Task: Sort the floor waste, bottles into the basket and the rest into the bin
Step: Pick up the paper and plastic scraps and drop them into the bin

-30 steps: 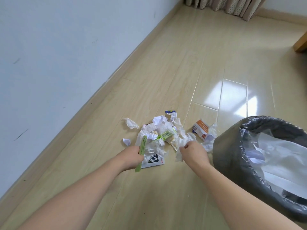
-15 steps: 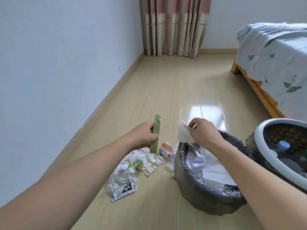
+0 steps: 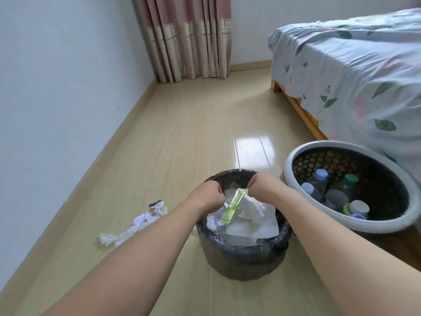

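Both of my hands hang over the black-lined bin (image 3: 241, 247), fingers curled downward. My left hand (image 3: 206, 196) and my right hand (image 3: 262, 185) are a small gap apart, and neither grips anything I can see. Between them a green sachet (image 3: 233, 206) is tilted in the bin's mouth, touching neither hand. A crumpled white tissue (image 3: 251, 208) lies beside it on other paper in the bin. Right of the bin stands the white-rimmed basket (image 3: 337, 221) with several bottles (image 3: 321, 176) inside. Loose wrappers and tissues (image 3: 145, 218) remain on the floor, partly hidden by my left forearm.
A white wall (image 3: 57, 99) runs along the left. A bed with a leaf-print sheet (image 3: 353, 71) fills the right, its wooden frame close behind the basket. Pink curtains (image 3: 186, 37) hang at the far end. Open wooden floor (image 3: 193, 133) stretches beyond the bin.
My hands lifted the green sachet and the tissue from the floor pile and moved right over the bin. Both pieces have left my hands and now sit in the bin.
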`<state>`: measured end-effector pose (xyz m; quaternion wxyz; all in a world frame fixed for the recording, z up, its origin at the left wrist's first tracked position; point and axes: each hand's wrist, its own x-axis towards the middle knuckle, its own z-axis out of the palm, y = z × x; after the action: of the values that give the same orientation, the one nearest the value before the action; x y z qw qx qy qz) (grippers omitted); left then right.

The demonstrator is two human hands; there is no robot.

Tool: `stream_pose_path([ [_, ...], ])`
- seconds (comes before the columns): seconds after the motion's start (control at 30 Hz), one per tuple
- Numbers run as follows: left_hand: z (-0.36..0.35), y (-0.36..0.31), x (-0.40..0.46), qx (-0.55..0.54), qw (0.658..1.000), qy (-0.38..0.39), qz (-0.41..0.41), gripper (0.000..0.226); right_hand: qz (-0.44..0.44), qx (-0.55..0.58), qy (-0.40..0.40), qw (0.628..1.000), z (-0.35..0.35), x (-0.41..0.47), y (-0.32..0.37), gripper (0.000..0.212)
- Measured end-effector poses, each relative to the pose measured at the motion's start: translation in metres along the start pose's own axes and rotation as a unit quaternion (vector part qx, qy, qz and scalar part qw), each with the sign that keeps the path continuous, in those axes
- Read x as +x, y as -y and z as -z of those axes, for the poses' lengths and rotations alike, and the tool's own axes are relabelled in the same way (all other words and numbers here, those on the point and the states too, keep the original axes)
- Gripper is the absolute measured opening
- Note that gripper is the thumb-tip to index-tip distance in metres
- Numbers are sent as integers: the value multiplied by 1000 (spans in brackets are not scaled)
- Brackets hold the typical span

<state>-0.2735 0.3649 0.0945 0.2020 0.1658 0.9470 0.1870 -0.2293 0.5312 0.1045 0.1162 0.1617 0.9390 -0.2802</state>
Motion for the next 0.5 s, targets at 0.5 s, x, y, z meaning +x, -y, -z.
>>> stream_pose_path([
  [0.5, 84, 199, -50, 128, 987, 7, 94, 23, 204, -35, 12, 978, -103, -26, 151, 33],
])
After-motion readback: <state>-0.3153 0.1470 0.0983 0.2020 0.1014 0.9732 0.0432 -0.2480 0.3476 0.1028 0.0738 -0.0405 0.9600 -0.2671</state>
